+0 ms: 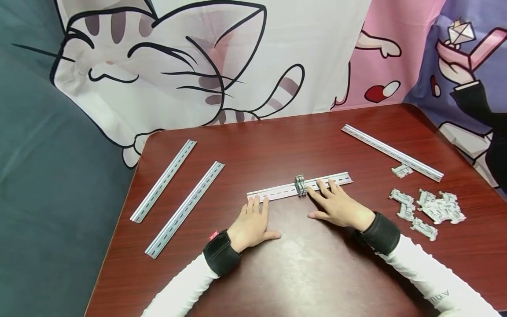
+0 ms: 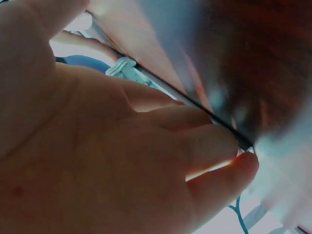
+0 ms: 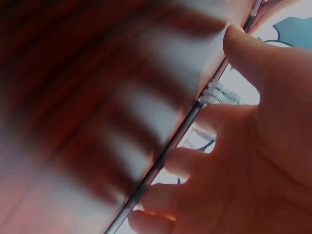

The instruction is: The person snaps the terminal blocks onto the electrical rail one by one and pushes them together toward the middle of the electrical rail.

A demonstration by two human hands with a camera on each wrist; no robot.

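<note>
The left hand [image 1: 250, 224] lies with fingers straight and a little apart, thumb out to the side, its fingertips on the near end of the rail [image 1: 277, 192]; the right hand [image 1: 338, 204] is spread too, pinching nothing, its fingers reaching onto the rail's other half; the stack [image 1: 300, 185] of clips sits across the rail between the hands, just beside the right forefinger (whether that finger touches it is hard to tell, the wrist views being dim and blurred).

Two spare rails [image 1: 184, 210] [image 1: 163, 181] lie out to the left of the left hand; another, the far rail [image 1: 392, 152], lies beyond the right hand; the loose clips [image 1: 441, 207] lie to that hand's right.

The step in hand seems to be steadying the rail and setting the stack's place; the next move probably calls for light, even pressure, the rail held from slipping.
</note>
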